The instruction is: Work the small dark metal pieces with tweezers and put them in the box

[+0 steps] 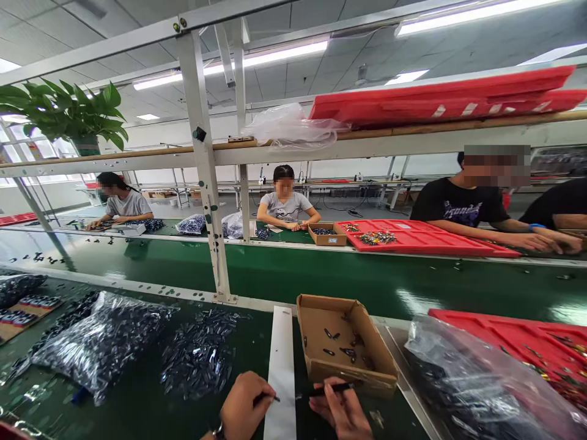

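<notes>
My left hand (243, 403) is at the bottom middle, pinching a small dark plastic part (265, 398) by its end. My right hand (340, 408) holds a slim black piece (332, 388) between its fingers. Between the hands lies a white strip (280, 373) on the green bench top. Just past my right hand stands a shallow cardboard tray (343, 342) holding a few dark parts. A loose heap of dark parts (198, 354) lies beyond my left hand, beside a bulging clear bag of similar parts (101, 342).
A red tray of mixed parts (518, 336) and a clear bag (477, 391) sit at the right. A green conveyor belt (321, 275) runs across behind the bench. Several co-workers (288, 205) sit beyond it, and a metal shelf upright (202, 153) rises in front of them.
</notes>
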The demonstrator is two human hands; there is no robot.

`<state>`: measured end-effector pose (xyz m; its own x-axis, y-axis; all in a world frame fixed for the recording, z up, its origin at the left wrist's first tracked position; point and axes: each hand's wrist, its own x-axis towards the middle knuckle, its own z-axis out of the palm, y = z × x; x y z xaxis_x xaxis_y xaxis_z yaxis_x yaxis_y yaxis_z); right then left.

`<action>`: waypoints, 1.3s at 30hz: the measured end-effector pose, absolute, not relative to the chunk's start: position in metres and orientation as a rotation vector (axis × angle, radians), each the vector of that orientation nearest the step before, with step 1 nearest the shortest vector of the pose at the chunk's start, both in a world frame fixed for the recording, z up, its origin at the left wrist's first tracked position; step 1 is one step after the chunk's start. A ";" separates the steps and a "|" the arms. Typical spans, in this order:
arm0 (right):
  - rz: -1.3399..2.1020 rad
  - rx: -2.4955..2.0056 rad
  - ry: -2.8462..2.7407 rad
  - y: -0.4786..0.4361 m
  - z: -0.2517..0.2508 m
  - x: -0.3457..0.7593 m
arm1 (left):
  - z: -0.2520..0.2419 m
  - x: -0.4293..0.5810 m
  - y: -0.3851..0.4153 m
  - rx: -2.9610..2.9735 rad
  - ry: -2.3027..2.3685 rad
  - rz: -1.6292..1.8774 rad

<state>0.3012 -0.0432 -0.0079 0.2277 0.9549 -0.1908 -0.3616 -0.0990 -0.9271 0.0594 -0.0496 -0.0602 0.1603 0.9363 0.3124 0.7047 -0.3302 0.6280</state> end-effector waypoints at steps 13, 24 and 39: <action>1.379 -1.138 -0.888 -0.045 -0.005 0.286 | -0.042 0.058 -0.055 2.218 1.501 0.889; 1.508 -1.119 -1.141 -0.055 -0.014 0.277 | -0.037 0.058 -0.056 2.186 1.466 0.856; 1.409 -1.203 -1.283 -0.057 -0.020 0.270 | -0.030 0.057 -0.060 2.172 1.450 0.778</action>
<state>0.2695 -0.0567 -0.0200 -0.1663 0.9807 -0.1025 0.0104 -0.1022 -0.9947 0.0568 -0.0597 -0.0296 0.3016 0.9277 0.2201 0.6965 -0.3720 0.6136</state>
